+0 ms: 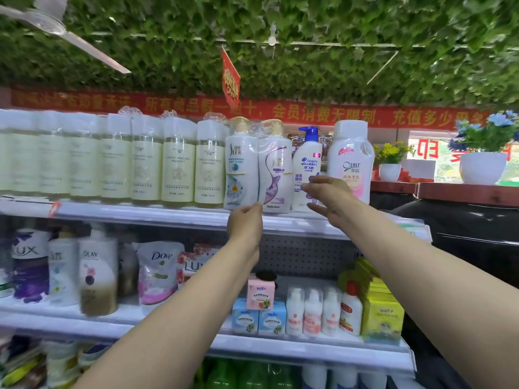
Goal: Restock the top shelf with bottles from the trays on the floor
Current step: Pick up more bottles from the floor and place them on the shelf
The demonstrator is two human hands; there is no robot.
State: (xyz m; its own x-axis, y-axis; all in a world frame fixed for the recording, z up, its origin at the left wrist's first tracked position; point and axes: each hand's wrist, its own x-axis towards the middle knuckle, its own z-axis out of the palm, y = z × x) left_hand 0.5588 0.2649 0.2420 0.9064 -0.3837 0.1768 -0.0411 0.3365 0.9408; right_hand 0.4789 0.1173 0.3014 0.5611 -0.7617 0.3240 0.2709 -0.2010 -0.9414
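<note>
Both arms reach up to the top shelf (168, 213). The left hand (245, 221) has a narrow grip, fingers curled at the base of the purple Slek bottle (274, 167); whether it pinches the wrap I cannot tell. The right hand (327, 196) is spread wide before the Head & Shoulders bottle (306, 164), near the shelf's right end.

A ceiling of green leaves (309, 37) hangs over the store, with a fan blade (92, 51) at far left and a red hanging tag (230, 78) near the middle. A red banner (280, 112) runs along the far wall. At right, white flower pots (482, 167) stand on a wooden ledge (449, 190). On the middle shelf (84, 318) sit a Dove pouch (158, 272), an Olay bottle (97, 276) and yellow boxes (382, 313).
</note>
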